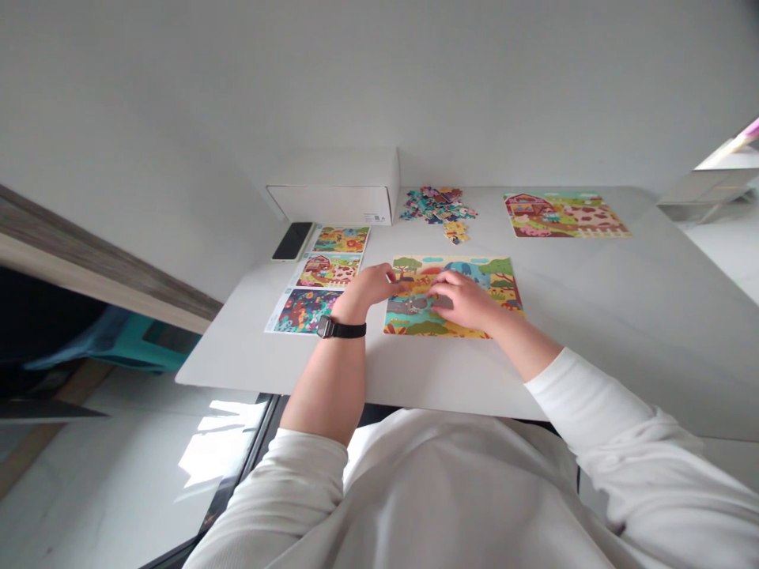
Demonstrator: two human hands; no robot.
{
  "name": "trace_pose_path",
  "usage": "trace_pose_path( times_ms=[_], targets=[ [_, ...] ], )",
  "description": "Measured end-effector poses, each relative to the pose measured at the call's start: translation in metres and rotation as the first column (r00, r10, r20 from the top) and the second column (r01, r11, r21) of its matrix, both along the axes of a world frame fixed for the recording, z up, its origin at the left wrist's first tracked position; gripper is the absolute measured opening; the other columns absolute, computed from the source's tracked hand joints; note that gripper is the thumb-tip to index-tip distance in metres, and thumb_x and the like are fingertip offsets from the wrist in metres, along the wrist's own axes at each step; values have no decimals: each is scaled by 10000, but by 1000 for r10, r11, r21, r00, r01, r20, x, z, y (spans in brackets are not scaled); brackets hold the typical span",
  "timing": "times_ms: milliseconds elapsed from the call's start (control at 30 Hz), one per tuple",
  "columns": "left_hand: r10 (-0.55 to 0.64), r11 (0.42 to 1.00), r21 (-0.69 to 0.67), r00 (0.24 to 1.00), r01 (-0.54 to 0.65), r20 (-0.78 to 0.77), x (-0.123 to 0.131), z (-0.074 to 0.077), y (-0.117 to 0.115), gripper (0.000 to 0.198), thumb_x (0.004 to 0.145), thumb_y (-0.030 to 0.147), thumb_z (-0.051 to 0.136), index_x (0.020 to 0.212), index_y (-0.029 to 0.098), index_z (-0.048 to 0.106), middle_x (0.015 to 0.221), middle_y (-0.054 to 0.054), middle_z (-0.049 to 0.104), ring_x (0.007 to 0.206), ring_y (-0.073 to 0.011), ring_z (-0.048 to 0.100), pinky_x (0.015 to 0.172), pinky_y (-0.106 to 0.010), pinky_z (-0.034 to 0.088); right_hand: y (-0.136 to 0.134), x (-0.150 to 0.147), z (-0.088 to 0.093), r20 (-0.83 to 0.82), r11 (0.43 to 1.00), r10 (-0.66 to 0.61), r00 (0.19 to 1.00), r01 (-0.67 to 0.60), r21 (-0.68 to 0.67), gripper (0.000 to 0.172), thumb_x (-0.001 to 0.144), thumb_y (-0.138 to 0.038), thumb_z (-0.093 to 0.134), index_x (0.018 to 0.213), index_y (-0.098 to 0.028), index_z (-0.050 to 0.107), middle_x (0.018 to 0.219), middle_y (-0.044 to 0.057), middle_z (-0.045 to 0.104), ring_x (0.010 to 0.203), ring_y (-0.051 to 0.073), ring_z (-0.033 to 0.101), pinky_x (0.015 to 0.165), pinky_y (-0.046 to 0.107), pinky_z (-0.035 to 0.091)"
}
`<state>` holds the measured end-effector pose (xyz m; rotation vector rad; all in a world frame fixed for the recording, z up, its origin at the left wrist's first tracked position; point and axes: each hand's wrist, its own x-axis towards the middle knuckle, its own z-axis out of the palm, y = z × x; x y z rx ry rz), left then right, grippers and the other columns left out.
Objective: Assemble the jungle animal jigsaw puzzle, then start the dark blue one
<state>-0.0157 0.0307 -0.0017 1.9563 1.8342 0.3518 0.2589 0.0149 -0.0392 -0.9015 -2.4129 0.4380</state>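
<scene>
Head view has me watching both bare hands over a rectangular yellow, green and blue jigsaw of jungle animals [439, 325], which lies near the front edge of a white smooth-topped table [622, 316]. I see the left hand [375, 286] at its left side, fingers curled down over the border, and the right hand [466, 300] across the middle, fingertips bent onto the surface; from this height I can't tell whether either grips a piece or merely presses. I judge this picture mostly assembled, though the hands cover part of it. A rectangular red-barn farm jigsaw [568, 216] at the far right looks whole. Undone, as far as I see, are a loose heap of teal, purple and brown cardboard pieces [437, 204] and a few yellow pieces [456, 231] just in front. By my reading, the heap suits the dark-blue picture on a white three-picture printed sheet [317, 273] at left.
</scene>
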Motion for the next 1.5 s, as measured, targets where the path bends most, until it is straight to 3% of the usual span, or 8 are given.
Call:
trace_pose_path(
  times_ms=[333,833,1167,1500],
  targets=[
    [-33,999,-32,999,33,-16,-2,-5,4,340,739,476,919,926,256,739,887,-49,773,775,-238,671,659,-298,410,2,-3,-7,43,1000,-11,999,11,-8,258,915,-247,814,1169,-283,847,1278,114,710,1170,311,707,1104,508,573],
    [-43,997,-73,999,40,-32,1,-6,-2,547,634,492,979,1051,272,705,914,-49,756,791,-270,685,684,-314,404,2,-6,-9,93,1000,-18,995,17,14,241,929,-269,807,1166,-273,848,1215,116,736,1172,328,705,1094,522,558],
    [-91,990,-129,972,64,-217,15,9,-12,712,760,615,915,1309,244,655,1156,-117,812,1066,-337,778,821,-330,529,-1,-6,-6,156,999,-13,988,7,38,237,958,-280,774,1180,-257,856,1258,118,752,1234,332,689,1132,509,519],
    [-91,987,-153,966,55,-241,17,11,-12,728,784,589,908,1356,229,637,1219,-134,814,1142,-340,783,862,-327,550,-4,-9,1,197,1000,2,980,-3,6,246,961,-251,754,1193,-234,835,1289,117,790,1262,345,675,1119,521,488]
  ],
)
